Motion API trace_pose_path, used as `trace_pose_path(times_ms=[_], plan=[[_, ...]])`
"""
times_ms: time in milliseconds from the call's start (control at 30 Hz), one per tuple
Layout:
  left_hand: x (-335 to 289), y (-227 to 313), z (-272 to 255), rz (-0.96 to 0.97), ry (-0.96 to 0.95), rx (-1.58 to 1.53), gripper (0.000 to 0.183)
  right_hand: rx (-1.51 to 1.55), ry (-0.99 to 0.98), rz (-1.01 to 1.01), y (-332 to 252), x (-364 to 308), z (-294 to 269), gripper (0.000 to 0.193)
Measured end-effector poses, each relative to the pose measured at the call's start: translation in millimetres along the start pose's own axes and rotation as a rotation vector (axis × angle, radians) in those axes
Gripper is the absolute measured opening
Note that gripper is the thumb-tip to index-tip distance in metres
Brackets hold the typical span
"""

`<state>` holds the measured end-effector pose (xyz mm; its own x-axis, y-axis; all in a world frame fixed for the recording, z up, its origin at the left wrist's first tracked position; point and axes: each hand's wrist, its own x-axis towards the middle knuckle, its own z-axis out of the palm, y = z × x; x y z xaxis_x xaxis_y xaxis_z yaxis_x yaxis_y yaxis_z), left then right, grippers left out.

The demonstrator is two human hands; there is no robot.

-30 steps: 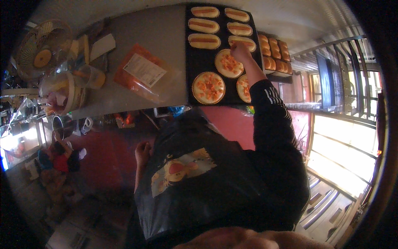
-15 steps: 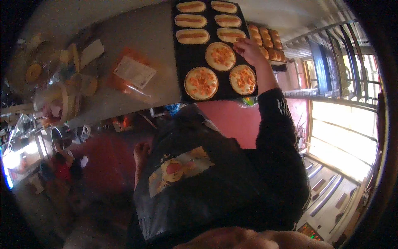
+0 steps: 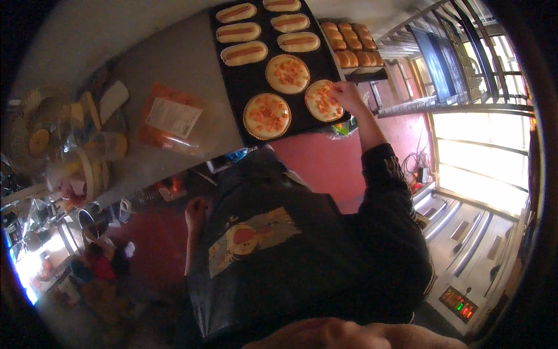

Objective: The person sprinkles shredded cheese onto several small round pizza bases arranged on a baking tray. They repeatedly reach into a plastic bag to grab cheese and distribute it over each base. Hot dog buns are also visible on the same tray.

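Observation:
My right hand (image 3: 347,96) is over the right-hand round pizza (image 3: 324,103), its fingers pinched together at the topping's upper right. What the fingertips hold, if anything, is too small to make out. Two more round pizzas with orange shredded topping, one (image 3: 288,74) behind and one (image 3: 267,116) to the left, share the black baking tray (image 3: 234,87). Farther back on it, several oval buns with sausages (image 3: 244,53) lie in two columns. My left hand (image 3: 196,208) hangs low beside the dark apron (image 3: 261,291), fingers curled, apparently with nothing in them.
An orange-filled plastic packet (image 3: 170,119) with a white label lies on the grey table (image 3: 203,70) left of the tray. Browned bread rolls (image 3: 351,43) stand beyond the tray's right edge. Metal racks (image 3: 442,64) rise at right. Bagged goods and containers (image 3: 78,168) crowd the far left.
My right hand has moved from beside the sausage buns toward me, onto the right-hand pizza. My left hand still hangs at my side. The whole view has shifted and turned slightly.

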<state>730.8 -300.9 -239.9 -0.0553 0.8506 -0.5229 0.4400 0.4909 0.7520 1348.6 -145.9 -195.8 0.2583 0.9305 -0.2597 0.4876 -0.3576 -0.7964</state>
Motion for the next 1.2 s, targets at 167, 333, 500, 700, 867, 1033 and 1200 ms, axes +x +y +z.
trace_pose_path(times_ms=[167, 333, 500, 700, 867, 1033, 1200], plan=[[7.6, -9.1, -5.2, -0.032, -0.037, -0.015, 0.025, -0.171, 0.009, -0.106, -12.4, 28.1, 22.5, 0.022], [0.9, -14.3, -6.7, -0.032, -0.003, -0.01, 0.026, -0.379, -0.005, -0.166, -52.3, 76.8, 45.1, 0.031], [-12.1, -25.9, -5.6, -0.065, 0.025, -0.066, 0.026, -0.384, 0.013, -0.191, -78.6, 106.7, 59.9, 0.024], [-32.4, -32.2, 4.5, -0.083, 0.097, -0.179, 0.024, -0.621, -0.073, -0.187, -90.5, 131.6, 67.1, 0.02], [-39.1, -29.1, 11.1, -0.077, 0.126, -0.133, 0.025, -0.691, 0.05, -0.414, -89.3, 140.4, 76.2, 0.015], [-40.6, -34.6, 14.5, -0.127, 0.111, -0.163, 0.024, -0.709, 0.049, -0.377, -77.9, 157.4, 82.5, 0.015], [-41.7, -37.4, 16.4, -0.096, 0.128, -0.162, 0.024, -0.809, 0.011, -0.313, -75.5, 166.6, 86.8, 0.015]])
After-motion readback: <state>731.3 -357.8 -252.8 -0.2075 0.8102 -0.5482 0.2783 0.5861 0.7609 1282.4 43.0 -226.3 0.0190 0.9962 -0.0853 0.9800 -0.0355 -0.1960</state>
